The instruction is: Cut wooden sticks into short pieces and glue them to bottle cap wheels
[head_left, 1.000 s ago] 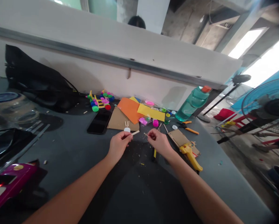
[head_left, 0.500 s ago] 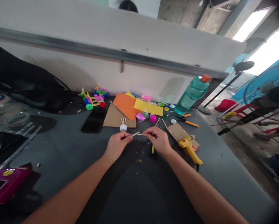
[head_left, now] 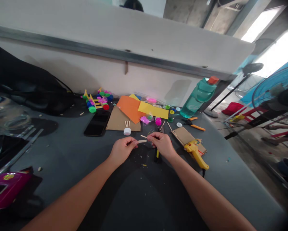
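Observation:
My left hand [head_left: 123, 150] pinches a short wooden stick [head_left: 142, 141] that points right; it may be more than one lying side by side. My right hand [head_left: 162, 144] pinches another short wooden stick [head_left: 143, 136], its tip pointing left just above the first. The two hands are close together over the dark table, not touching. Behind my left hand stands a white bottle cap [head_left: 127, 131] with several short sticks [head_left: 127, 124] upright at it. Partly hidden under my right hand lies a tool with a yellow and black handle [head_left: 157, 154].
Right of my hands lie a yellow glue gun [head_left: 197, 154], cardboard [head_left: 183, 136] and orange-handled pliers [head_left: 197, 127]. Behind are orange paper [head_left: 129, 107], a phone [head_left: 97, 123], a colourful toy [head_left: 97, 102] and a teal bottle [head_left: 197, 98]. A magenta device [head_left: 10, 189] sits at left.
The stick in my right hand has tilted, its tip now above the left one. My left hand's stick has turned from slanting upward to nearly level. Both hands stay about in place.

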A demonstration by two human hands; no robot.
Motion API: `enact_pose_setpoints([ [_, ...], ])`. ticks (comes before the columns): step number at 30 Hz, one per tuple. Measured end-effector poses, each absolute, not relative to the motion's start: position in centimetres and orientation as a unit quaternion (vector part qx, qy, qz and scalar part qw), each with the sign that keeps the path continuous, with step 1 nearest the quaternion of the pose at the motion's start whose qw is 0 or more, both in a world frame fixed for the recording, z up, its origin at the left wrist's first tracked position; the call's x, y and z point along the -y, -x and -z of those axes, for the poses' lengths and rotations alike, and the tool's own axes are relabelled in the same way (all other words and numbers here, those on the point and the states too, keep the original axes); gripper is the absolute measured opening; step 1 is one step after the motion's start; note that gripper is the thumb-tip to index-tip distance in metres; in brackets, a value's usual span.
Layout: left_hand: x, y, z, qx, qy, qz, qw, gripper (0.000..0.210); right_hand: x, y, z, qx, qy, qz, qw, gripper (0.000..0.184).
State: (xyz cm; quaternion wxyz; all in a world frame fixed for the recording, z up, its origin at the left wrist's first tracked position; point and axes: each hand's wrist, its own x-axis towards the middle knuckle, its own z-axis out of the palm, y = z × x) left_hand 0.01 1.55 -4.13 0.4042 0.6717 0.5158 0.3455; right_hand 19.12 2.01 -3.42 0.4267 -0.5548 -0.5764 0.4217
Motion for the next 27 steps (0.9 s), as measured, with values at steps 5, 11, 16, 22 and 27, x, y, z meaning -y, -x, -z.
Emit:
enact_pose_setpoints([
  [5, -1.29, -0.07, 3.75, -0.514, -0.696, -0.330, 0.377, 0.026, -1.98, -19.37, 3.09, 0.585, 0.563, -0.423, 0.401, 0.019],
  [11, -1.23, -0.07, 3.77, -0.508, -0.722, -0.325, 0.340, 0.025, -1.57, -19.45, 2.79, 0.591, 0.578, -0.417, 0.378, 0.018],
  [16, -1.29, 0.00, 4.09, -0.500, -0.730, -0.324, 0.335, 0.025, -1.47, -19.33, 2.71, 0.603, 0.578, -0.400, 0.376, 0.016],
  [22, -1.22, -0.03, 4.10, -0.496, -0.740, -0.318, 0.324, 0.025, -1.48, -19.43, 2.80, 0.618, 0.579, -0.389, 0.363, 0.016],
  [27, -1.18, -0.03, 4.01, -0.498, -0.751, -0.301, 0.312, 0.026, -1.41, -19.56, 2.85, 0.629, 0.579, -0.379, 0.354, 0.017],
])
